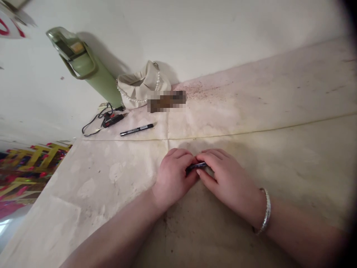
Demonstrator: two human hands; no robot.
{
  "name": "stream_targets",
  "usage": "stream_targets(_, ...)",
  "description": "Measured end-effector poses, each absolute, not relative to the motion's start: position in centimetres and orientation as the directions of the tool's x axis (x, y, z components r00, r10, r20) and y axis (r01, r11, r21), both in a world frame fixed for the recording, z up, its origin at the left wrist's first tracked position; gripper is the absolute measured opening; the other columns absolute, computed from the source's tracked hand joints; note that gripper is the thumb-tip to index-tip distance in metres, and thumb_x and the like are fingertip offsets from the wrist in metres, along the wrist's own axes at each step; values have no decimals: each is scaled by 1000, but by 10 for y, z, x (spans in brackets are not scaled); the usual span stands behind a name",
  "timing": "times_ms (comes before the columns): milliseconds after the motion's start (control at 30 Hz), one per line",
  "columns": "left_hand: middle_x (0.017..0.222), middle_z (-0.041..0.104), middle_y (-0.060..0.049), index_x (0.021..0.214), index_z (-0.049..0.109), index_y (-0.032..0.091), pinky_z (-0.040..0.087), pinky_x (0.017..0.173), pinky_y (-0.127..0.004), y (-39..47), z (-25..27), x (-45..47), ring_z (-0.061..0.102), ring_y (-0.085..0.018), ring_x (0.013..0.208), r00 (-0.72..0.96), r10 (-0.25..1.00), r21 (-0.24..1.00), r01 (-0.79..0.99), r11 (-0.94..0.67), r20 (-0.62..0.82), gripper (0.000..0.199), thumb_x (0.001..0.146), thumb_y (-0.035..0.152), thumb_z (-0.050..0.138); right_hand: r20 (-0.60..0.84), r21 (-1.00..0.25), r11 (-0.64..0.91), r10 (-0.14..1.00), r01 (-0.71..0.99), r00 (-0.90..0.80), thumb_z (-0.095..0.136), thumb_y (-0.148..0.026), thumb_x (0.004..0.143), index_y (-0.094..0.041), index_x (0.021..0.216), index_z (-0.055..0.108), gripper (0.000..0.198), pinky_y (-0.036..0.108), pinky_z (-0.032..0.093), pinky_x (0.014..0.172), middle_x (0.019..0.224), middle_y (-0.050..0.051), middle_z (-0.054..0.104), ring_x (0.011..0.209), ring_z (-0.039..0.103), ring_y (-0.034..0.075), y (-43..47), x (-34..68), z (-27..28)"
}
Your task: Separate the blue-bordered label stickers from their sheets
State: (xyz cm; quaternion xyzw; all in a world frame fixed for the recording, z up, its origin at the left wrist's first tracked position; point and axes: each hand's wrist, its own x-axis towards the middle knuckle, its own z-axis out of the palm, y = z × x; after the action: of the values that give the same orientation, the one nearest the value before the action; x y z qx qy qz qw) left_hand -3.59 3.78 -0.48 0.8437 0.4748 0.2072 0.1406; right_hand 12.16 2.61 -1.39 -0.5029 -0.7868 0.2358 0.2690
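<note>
My left hand point(175, 173) and my right hand point(227, 176) meet above the table, fingers curled around opposite ends of a black pen point(196, 166). Only a short dark stretch of it shows between them; the ends are hidden in my grip. Beyond my hands a second black pen point(136, 130) with a pale label lies on the tabletop point(251, 163), touched by neither hand. A silver bangle point(266, 211) circles my right wrist.
By the wall stand a green bottle point(103, 76) and a cream bag point(139, 89) with a pearl strand. A blurred-out brown patch point(166, 101) is before the bag. A corded black-and-red tool point(111, 120) lies left. Colourful goods point(25, 163) are past the table's left edge.
</note>
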Motion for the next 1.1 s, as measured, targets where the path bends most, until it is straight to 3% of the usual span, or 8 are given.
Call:
stream_targets(367,82,64,-3,81,64,18,46,75,-33,37,-1,-35,56,-18,80,459,862,446,739,-505,215,11,72,12,61,217,-663,401,911,632,-351,54,-6,79,-15,96,62,20,39,45,84,96,7,65,91,55,22,27,124,-16)
stream_targets(567,87,64,-3,87,64,20,47,77,-33,35,-4,-37,56,-18,83,410,872,471,734,-489,266,13,75,14,62,193,-722,336,937,605,-291,50,-8,83,-17,97,62,21,39,47,80,94,6,65,88,56,22,26,124,-15)
stream_targets(833,86,64,-4,89,65,19,47,78,-35,35,-2,-36,56,-20,84,412,887,446,767,-462,209,14,75,15,63,154,-678,346,930,649,-335,50,-8,83,-15,99,62,21,41,46,81,93,7,64,89,54,24,28,125,-15)
stream_targets(1100,90,63,-3,83,66,20,46,81,-37,34,0,-36,54,-21,87,410,889,416,786,-458,203,17,69,10,63,207,-651,386,919,654,-335,57,-11,78,-14,106,59,28,42,44,89,102,9,61,99,51,25,25,123,-13)
